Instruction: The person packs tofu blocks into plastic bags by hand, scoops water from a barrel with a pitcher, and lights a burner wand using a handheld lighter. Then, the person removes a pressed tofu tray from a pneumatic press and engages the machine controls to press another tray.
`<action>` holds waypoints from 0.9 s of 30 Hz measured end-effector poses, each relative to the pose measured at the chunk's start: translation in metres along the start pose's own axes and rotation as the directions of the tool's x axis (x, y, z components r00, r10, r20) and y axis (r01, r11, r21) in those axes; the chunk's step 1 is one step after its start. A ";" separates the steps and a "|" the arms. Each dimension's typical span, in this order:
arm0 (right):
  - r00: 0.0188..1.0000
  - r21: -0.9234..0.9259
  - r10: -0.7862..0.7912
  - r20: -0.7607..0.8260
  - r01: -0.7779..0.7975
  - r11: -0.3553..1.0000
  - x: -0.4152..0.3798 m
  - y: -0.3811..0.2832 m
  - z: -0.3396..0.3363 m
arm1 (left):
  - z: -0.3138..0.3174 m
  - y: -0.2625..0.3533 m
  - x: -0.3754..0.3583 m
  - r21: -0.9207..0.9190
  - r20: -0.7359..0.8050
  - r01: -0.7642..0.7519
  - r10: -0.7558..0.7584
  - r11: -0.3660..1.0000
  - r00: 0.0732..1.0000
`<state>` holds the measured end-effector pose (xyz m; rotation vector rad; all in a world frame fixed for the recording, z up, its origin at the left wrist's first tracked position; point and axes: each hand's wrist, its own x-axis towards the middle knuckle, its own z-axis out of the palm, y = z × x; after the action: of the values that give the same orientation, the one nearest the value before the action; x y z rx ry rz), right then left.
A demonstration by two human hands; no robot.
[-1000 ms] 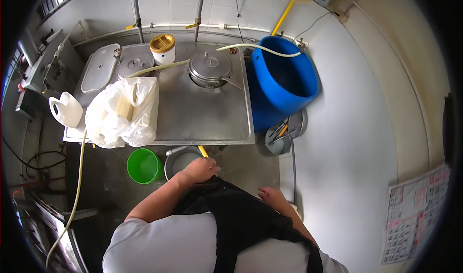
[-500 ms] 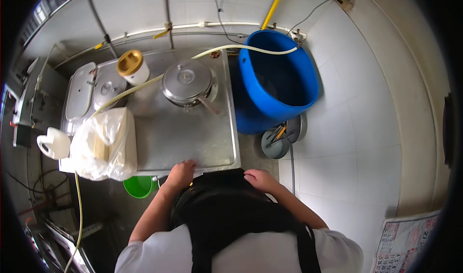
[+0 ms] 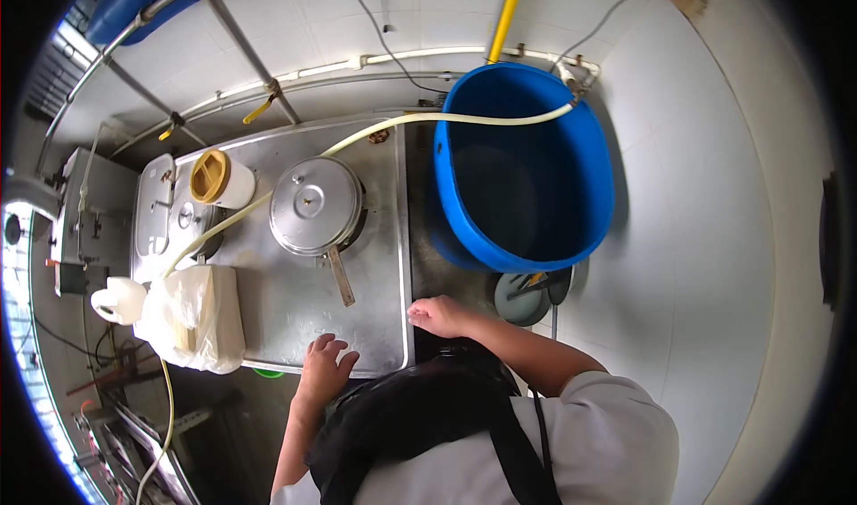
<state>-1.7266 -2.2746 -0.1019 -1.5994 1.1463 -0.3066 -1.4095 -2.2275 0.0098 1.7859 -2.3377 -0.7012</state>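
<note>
My left hand [image 3: 327,371] is over the front edge of the steel worktop [image 3: 268,313], fingers spread and holding nothing. Beside the worktop's right edge is my right hand [image 3: 437,316], its fingers loosely bent and nothing seen in them. Ahead of both hands stands a lidded metal pot [image 3: 312,206], apparently a pressure cooker, its long handle [image 3: 341,277] pointing toward me. Left of my left hand sits a whitish block-like container [image 3: 225,313] partly covered by a clear plastic bag [image 3: 178,326].
A large blue tub [image 3: 527,259] stands beyond the worktop's right side. A pale hose [image 3: 446,119] runs across the worktop from the wall pipes. A white tub with a brown lid [image 3: 211,176], a second pot [image 3: 192,224] and a white jug [image 3: 120,300] are at left.
Both hands have moved forward from the worktop's front edge and apron, and my left fingers have spread. The view has shifted toward the worktop; the pot's handle now points more toward me.
</note>
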 end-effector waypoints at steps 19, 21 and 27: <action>0.874 -0.182 -0.233 0.426 0.335 0.925 0.093 -0.118 0.095 | 0.039 0.037 -0.260 -0.544 -0.157 0.569 -0.741 0.617 0.653; 0.831 -0.183 -0.268 0.488 0.398 0.899 0.075 -0.139 0.135 | 0.055 0.043 -0.304 -0.571 -0.166 0.588 -0.781 0.574 0.602; 0.598 -0.246 -0.217 0.772 0.595 0.765 0.001 -0.179 0.272 | 0.098 0.058 -0.435 -0.685 -0.029 0.670 -0.930 0.287 0.368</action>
<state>-1.4444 -2.1203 -0.0511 -2.1648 0.1982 0.3389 -1.3667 -1.7801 0.0272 2.3941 -0.5621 -0.8342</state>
